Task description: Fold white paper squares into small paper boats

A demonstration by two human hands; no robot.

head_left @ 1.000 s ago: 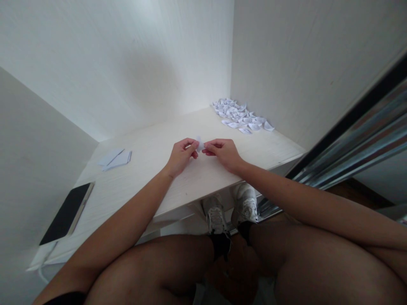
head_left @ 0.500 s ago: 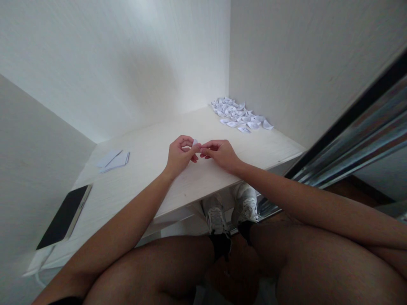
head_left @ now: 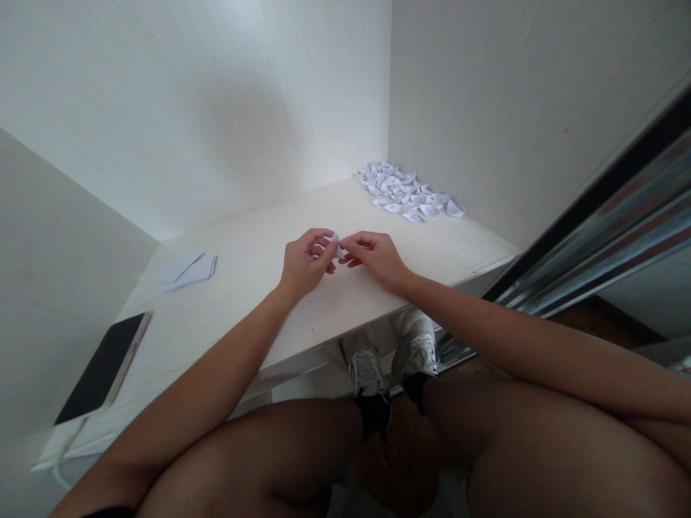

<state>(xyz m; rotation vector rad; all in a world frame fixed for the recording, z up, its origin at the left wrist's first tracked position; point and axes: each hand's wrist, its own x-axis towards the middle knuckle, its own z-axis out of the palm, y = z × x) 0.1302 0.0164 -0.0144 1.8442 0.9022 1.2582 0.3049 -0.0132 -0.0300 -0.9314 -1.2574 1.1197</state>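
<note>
A small folded piece of white paper is held above the desk, between my two hands. My left hand pinches it between thumb and fingers, and its upper tip shows over the fingertips. From the other side, my right hand has its thumb and forefinger closed at the paper's right edge. The fingers cover much of the piece, so its full shape is hidden. Beyond my right hand lies a heap of small folded white papers, several of them boat-shaped, in the desk's far right corner.
White paper sheets lie on the white desk at left, with a thin dark line across them. Nearer stands a dark-screened device with a pale cable. Walls enclose the desk; my shoes are below its front edge.
The folded paper has turned slightly between my fingers, and more of it shows now. My right fingers have shifted a little on its edge. The view has moved slightly.
</note>
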